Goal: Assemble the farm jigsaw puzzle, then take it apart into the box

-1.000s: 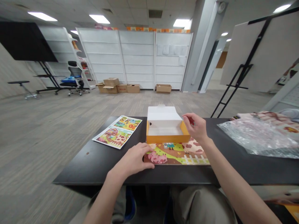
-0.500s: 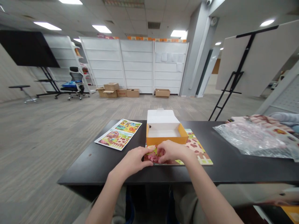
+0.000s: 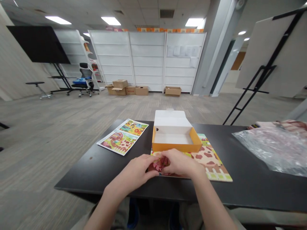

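Observation:
A jigsaw puzzle (image 3: pixel 208 156) with a cow-patterned farm picture lies near the table's front edge. Pink puzzle pieces (image 3: pixel 157 166) show between my hands at its left end. My left hand (image 3: pixel 137 169) rests at that end, thumb and fingers apart on either side of the pink pieces. My right hand (image 3: pixel 181 163) is closed, its fingers curled down on the pink pieces and partly covering them. An orange box (image 3: pixel 176 147) with its white lid raised stands just behind my hands, over the puzzle's back part.
A picture sheet (image 3: pixel 123 137) with farm and animal scenes lies left on the black table (image 3: pixel 91 172). Clear plastic wrapping (image 3: pixel 271 150) and folded fabric lie right. Beyond stand cardboard boxes (image 3: pixel 120 88), white shelving (image 3: pixel 147 60) and an easel stand (image 3: pixel 259 80).
The view has swung right and tipped down a little. Both hands stay at the pink pieces, with only a small shift of the fingers.

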`<state>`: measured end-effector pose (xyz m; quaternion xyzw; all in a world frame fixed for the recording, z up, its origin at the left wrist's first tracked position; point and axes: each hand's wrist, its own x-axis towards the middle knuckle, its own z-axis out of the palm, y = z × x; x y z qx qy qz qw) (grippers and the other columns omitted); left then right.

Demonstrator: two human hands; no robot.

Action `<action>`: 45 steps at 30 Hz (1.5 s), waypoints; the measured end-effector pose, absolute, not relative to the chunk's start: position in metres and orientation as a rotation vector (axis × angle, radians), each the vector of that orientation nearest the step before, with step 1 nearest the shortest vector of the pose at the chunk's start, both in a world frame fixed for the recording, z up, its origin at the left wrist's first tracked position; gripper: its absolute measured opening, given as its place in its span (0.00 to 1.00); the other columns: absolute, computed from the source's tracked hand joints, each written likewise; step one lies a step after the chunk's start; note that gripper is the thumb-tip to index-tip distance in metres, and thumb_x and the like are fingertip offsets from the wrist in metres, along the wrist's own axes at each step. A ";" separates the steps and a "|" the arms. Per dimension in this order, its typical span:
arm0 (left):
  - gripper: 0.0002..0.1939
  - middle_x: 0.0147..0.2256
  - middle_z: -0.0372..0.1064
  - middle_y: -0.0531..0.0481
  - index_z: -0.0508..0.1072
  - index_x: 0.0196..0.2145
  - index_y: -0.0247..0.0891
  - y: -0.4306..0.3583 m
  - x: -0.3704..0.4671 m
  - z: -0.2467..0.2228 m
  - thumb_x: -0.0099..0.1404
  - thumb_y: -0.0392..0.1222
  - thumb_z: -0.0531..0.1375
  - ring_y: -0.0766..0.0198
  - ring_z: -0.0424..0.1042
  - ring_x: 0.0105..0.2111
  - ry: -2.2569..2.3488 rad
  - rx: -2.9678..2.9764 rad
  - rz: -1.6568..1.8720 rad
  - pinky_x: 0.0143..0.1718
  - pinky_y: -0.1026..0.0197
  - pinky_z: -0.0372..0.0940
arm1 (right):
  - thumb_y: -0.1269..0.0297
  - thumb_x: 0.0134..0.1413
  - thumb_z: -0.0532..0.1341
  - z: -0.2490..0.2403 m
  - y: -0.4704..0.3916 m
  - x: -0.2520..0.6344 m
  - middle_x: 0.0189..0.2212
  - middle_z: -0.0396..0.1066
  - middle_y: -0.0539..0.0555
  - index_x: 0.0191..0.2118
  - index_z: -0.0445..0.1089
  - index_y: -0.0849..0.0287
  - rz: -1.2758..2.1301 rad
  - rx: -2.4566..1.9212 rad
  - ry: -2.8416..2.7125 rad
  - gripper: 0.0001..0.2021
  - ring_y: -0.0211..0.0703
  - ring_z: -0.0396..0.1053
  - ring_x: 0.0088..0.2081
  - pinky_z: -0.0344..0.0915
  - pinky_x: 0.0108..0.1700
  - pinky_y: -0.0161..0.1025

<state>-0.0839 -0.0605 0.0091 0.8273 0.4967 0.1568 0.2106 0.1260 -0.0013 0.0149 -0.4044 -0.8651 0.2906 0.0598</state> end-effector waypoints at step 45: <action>0.21 0.49 0.71 0.48 0.65 0.53 0.44 -0.061 -0.077 0.013 0.63 0.38 0.63 0.58 0.73 0.48 1.309 2.337 0.961 0.50 0.57 0.67 | 0.63 0.56 0.63 0.031 -0.008 0.132 0.35 0.79 0.54 0.35 0.76 0.61 1.376 -0.836 -2.110 0.07 0.42 0.75 0.36 0.71 0.39 0.36</action>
